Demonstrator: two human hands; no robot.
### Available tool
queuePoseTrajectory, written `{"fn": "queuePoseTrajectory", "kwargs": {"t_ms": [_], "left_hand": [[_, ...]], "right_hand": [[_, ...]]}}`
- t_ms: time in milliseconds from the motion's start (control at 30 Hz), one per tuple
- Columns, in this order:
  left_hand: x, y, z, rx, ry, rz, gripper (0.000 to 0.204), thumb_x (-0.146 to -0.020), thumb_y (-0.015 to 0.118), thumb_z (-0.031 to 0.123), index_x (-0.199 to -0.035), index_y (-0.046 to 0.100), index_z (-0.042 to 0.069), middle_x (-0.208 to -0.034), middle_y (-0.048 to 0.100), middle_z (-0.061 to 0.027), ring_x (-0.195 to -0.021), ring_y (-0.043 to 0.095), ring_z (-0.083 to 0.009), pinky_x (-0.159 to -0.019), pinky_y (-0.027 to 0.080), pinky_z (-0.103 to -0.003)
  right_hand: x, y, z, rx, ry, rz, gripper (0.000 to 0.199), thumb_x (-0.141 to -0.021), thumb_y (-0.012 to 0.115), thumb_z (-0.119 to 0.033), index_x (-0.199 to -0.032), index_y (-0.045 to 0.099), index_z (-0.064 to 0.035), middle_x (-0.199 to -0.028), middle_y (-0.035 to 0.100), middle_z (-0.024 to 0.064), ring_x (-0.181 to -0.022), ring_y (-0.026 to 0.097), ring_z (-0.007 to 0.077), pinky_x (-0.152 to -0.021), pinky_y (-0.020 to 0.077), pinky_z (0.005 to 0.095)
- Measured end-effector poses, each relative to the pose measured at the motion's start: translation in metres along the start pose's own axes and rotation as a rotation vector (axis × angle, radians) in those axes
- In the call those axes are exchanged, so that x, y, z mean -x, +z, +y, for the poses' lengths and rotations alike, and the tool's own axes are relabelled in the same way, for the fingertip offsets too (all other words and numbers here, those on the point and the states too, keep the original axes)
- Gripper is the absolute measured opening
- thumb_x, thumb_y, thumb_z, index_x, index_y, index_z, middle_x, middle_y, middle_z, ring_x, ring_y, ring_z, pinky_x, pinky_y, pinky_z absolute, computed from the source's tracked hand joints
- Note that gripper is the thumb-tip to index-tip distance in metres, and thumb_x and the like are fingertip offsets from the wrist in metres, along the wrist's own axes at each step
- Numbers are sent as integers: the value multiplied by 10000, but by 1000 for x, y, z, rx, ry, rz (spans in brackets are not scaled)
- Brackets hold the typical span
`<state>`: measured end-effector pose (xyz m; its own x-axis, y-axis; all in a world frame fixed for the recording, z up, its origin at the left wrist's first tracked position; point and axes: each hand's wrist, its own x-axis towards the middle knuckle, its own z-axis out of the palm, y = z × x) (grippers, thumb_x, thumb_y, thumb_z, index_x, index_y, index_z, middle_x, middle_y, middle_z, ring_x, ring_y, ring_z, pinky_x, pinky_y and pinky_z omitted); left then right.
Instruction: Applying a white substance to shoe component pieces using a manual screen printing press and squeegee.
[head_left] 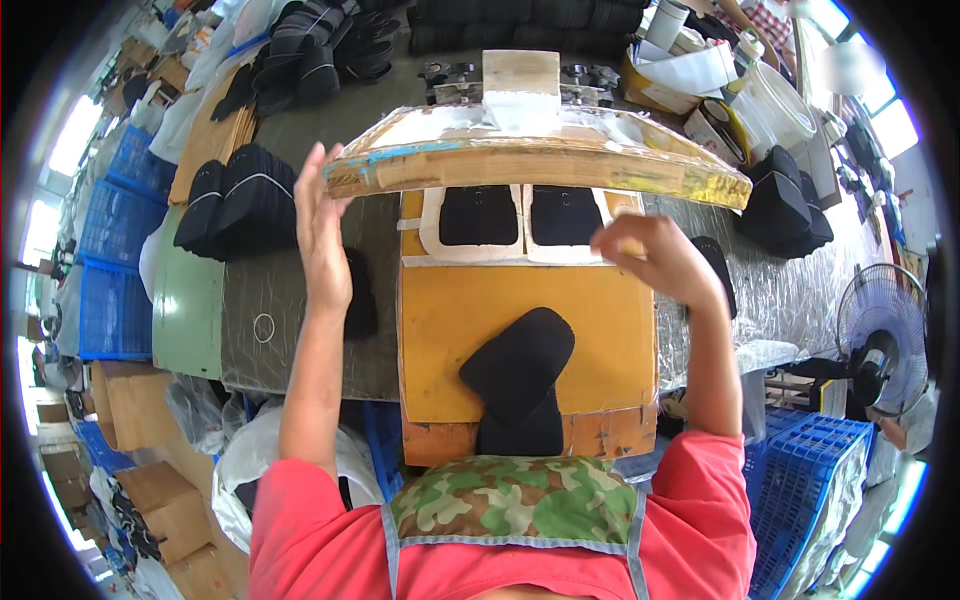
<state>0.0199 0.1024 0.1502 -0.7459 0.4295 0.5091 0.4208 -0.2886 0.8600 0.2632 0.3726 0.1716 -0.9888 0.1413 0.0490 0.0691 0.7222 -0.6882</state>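
Press lid [540,165]: hinged wooden board, tape-edged, tilted up above the bench. My left hand [322,235] is flat and open, fingers straight, its fingertips against the lid's left end. My right hand [655,255] sits below the lid's front edge with fingers curled; whether it actually grips the edge or only touches it I cannot tell from this angle.

Press bed [440,330]: orange-yellow board directly before me, between my two forearms. At its far end, two black cut pieces [520,215] lie side by side in a white template [430,235], under the raised lid.

Black upper piece [518,365]: rounded, lying loose on the near half of the bed, overlapping its front edge; neither hand touches it.

Stacked black pieces [240,205]: on the bench to my left, near my left hand. More black pieces [785,205] lie to the right.

Blue crates [115,260]: far left, beside the bench. Fan [885,335]: far right.
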Motion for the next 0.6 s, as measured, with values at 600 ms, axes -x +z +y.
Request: {"fn": "queuePoseTrajectory", "kwargs": {"t_ms": [600], "left_hand": [[-3,72,-114,-1292,-129,-542,429,-869,626,159,-1260,501,33,-1290,522,-190,-1203,483,-395,-928,389,-547]], "right_hand": [[-50,66,106,-241,366,614,294,-789,722,-144,-1035,648,-1,-891,681,121,-838,665,234,-772,519,341]]}}
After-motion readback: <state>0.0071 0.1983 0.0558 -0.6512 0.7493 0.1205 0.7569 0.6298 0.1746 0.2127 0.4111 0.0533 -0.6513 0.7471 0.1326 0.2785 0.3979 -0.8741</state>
